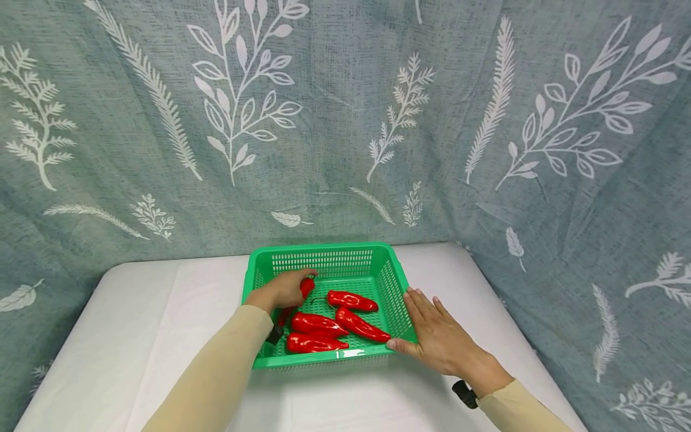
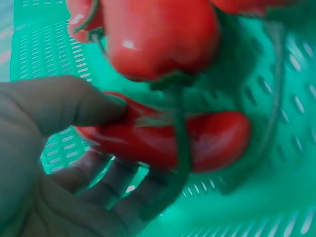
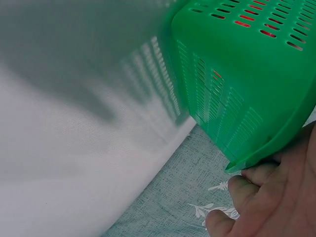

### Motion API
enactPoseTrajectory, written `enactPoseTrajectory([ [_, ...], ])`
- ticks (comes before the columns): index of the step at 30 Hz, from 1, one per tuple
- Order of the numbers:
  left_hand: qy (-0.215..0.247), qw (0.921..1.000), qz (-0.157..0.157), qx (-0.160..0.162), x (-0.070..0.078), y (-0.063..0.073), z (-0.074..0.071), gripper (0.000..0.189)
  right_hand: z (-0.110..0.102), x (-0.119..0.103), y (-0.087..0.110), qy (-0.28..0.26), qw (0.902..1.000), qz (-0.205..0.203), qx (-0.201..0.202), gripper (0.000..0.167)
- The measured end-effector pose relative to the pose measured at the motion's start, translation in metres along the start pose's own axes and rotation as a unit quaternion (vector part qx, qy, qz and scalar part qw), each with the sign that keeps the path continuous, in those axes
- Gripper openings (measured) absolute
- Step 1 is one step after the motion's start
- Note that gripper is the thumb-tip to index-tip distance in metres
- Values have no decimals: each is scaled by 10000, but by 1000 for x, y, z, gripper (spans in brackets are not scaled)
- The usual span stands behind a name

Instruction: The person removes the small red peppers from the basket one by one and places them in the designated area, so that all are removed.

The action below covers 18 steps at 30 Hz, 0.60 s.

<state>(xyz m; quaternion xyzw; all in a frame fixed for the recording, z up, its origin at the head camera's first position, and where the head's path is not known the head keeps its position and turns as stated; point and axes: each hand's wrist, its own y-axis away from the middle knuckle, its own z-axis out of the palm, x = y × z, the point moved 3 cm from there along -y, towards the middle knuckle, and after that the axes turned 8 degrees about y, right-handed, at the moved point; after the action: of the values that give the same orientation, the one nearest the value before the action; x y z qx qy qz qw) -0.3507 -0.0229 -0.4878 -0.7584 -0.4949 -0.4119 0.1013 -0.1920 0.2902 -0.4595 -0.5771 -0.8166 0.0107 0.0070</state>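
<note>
— Basket (image 1: 302, 359), green, on the table (image 1: 178, 318), between the hands. Where's the work?

— Left hand (image 1: 283, 290), reaching inside. Thumb on top, fingers beneath, holding a red pepper (image 1: 308, 288). Part of that pod hidden under the hand from above.

— Right hand (image 1: 439, 336)?

— Outside. Fingers straight along the right wall, thumb touching the rim at the near corner. Not wrapped round anything. Hands well apart, basket between.

— Others in there?

— Four plainly seen, all to the right of the left hand: upper pepper (image 1: 352, 301), slanting pepper (image 1: 363, 325) with its tip toward the right thumb, middle pepper (image 1: 320, 324), front pepper (image 1: 317, 343).

— Step, then?

— My reading: taking hold of one pod while the other hand steadies the basket. Pod is in the basket, not raised clear of it.

— What would the next move call for?

— Firm but light pinch, I'd judge; skin looks slick. Mind the green stem (image 2: 182, 143) of a neighbour, crossing in front of the held pod in the left wrist view; could snag. Right hand best left bracing.
</note>
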Motion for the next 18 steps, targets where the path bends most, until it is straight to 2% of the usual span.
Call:
enactPoseTrajectory([
  [2, 124, 9999, 32, 68, -1, 0, -2, 82, 0, 0, 0, -9, 10000, 9, -6, 105],
  [9, 985, 9948, 81, 244, -1, 7, -11, 81, 0, -2, -1, -24, 10000, 19, 0, 105],
  [18, 1511, 9865, 111, 621, -3, 12, -18, 67, -1, -3, 0, -43, 10000, 49, 23, 105],
])
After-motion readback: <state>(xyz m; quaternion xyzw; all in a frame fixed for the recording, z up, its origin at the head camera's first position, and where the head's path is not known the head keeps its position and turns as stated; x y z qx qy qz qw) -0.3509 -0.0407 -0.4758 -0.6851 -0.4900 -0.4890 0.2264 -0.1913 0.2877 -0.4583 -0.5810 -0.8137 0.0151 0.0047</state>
